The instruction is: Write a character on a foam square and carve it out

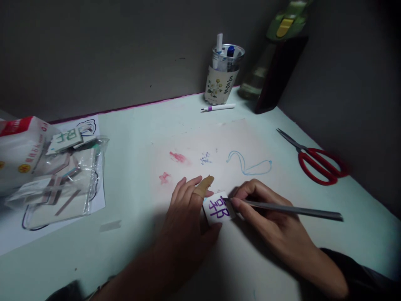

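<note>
A small white block [218, 207] with purple characters sits between the hands. The left hand [188, 217] pinches it between thumb and bandaged finger. The right hand [269, 221] grips a thin metal tool [291, 210], tip touching the block, shaft running out rightward. Beyond the right hand lie red scissors [316, 161]; farther back, a pen jar [223, 77].

Scissors [316, 161] lie right of the hands — jar [223, 75] behind, bag [59, 184] far left.
</note>
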The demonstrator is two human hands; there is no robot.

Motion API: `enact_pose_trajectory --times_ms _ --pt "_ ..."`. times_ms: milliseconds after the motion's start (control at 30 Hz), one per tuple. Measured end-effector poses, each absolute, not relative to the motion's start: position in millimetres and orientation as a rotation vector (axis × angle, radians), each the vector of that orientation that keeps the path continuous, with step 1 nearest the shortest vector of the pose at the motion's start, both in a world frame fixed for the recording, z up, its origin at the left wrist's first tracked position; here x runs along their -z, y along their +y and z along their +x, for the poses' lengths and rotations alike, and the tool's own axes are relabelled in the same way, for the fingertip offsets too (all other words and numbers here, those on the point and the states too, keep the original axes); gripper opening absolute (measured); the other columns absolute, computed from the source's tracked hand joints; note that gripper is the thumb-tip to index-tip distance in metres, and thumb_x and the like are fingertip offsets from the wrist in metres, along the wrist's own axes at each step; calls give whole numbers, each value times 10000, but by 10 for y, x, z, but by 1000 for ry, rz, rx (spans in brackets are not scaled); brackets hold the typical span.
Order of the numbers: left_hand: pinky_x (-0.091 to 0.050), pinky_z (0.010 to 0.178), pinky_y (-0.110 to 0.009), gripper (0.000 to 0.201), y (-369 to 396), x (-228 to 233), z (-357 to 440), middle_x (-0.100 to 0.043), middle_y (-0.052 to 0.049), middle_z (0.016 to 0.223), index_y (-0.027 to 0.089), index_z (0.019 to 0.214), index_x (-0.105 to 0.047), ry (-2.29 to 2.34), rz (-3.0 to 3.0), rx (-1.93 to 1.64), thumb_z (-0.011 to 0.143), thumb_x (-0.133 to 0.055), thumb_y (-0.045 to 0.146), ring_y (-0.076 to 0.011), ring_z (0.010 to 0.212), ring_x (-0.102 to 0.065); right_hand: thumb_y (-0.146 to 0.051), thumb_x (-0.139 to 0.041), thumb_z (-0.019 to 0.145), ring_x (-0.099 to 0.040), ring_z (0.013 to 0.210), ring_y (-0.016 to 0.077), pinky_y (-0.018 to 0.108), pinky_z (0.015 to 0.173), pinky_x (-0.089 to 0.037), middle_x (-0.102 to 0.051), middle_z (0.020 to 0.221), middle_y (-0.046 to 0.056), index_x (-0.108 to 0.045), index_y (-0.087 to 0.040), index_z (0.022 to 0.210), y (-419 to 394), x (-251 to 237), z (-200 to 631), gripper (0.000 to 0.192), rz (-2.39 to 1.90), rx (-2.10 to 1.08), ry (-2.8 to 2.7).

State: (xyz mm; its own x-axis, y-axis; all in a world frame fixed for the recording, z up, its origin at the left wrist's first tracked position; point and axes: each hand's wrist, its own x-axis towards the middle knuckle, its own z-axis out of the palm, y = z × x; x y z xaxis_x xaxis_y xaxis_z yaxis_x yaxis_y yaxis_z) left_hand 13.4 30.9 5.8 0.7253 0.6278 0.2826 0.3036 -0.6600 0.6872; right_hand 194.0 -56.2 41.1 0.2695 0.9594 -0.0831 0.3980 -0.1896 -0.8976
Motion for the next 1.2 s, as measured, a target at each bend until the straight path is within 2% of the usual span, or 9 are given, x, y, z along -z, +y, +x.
enact_pose_trajectory --times_ms 333,1200 --pt "-284 1130 -734 715 307 -62 137 -596 -159 1303 174 1452 -330 686 2313 -699 812 -647 153 -364 1288 -512 -376 -543 997 -558 733 168 329 628 -419 -630 800 -1 -538 -239 842 -539 -448 1945 207 -1740 -931 -1265" --pt "-237 1182 -679 702 299 -41 133 -620 -148 1259 141 1456 -345 691 2311 -701 827 -656 176 -337 1308 -495 -400 -505 1014 -522 741 169 337 638 -405 -609 826 -1 -519 -246 860 -565 -466 1985 218 -1718 -1030 -1279"
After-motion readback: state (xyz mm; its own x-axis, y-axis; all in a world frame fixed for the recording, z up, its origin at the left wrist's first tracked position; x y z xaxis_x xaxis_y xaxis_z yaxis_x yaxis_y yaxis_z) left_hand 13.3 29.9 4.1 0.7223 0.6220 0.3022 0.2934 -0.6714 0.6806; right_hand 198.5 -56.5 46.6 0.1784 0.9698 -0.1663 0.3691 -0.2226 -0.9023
